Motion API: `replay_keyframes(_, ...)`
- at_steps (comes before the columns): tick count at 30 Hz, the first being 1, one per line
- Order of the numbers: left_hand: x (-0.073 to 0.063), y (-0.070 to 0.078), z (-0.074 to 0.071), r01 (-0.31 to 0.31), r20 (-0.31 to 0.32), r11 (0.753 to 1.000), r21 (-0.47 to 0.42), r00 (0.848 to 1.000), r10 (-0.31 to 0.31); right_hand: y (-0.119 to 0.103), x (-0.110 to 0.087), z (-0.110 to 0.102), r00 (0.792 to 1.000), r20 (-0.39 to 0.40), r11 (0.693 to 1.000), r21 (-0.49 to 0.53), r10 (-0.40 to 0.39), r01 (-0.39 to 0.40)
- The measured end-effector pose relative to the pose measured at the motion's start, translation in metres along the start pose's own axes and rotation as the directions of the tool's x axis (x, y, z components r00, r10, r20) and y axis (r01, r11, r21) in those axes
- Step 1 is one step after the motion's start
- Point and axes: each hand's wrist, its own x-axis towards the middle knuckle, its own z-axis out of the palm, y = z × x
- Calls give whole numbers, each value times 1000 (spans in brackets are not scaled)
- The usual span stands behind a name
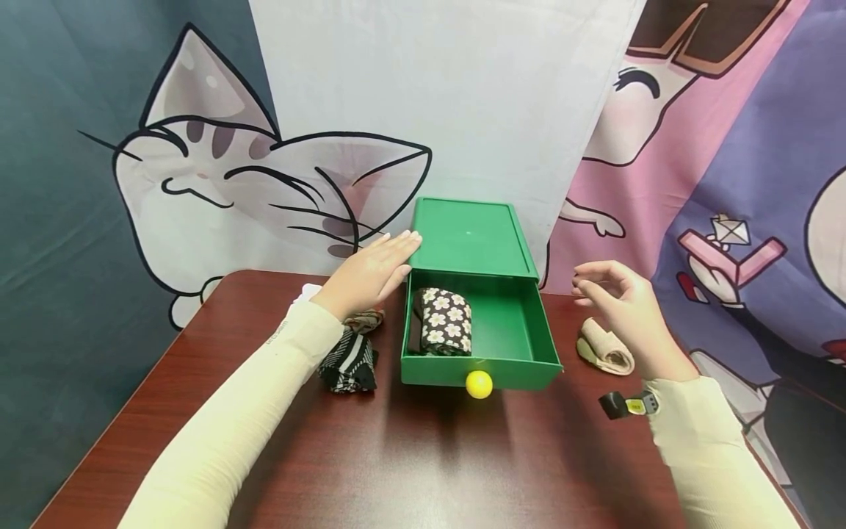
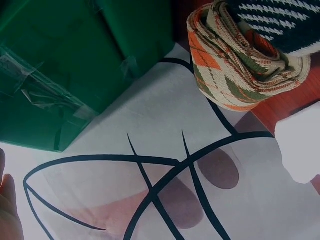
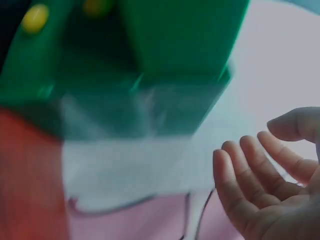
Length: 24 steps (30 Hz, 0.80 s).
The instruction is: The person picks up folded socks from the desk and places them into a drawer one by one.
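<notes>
A green box [image 1: 472, 235] stands at the back of the table with its drawer [image 1: 509, 323] pulled out. The drawer has a round yellow knob [image 1: 479, 384] on its front. Inside, at the left, lies a rolled black cloth with white flowers [image 1: 446, 322]. My left hand [image 1: 370, 273] has its fingers stretched out, fingertips at the left top edge of the box. My right hand [image 1: 617, 301] hovers right of the drawer, holding nothing, its fingers loosely bent. Below it on the table is a beige rolled cloth [image 1: 606, 347].
Left of the drawer lie a black-and-white patterned cloth [image 1: 349, 361] and a plaid rolled cloth [image 2: 240, 65] in orange, green and beige. A white object [image 2: 300, 145] is near the plaid roll. Behind the table [image 1: 449, 470] hangs a printed cat curtain [image 1: 218, 169].
</notes>
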Motion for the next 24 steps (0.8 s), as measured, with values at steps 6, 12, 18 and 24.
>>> replay_keyframes(6, 1, 0, -1, 9, 9, 1000, -8, 1000, -9, 41, 10, -28, 995, -42, 965, -245, 90, -97)
replay_keyframes(12, 1, -1, 0, 9, 12, 1000, -8, 1000, -9, 73, 15, -51, 976, -89, 880, -424, 197, -216)
replay_keyframes(18, 1, -2, 2, -3, -11, 1000, -5, 1000, 3, 104, 15, -66, 942, -179, 790, -512, 284, -336)
replay_keyframes(24, 2, -2, 3, 3, -18, 1000, -16, 1000, -4, 120, 10, -75, 916, -159, 698, -603, 369, -386)
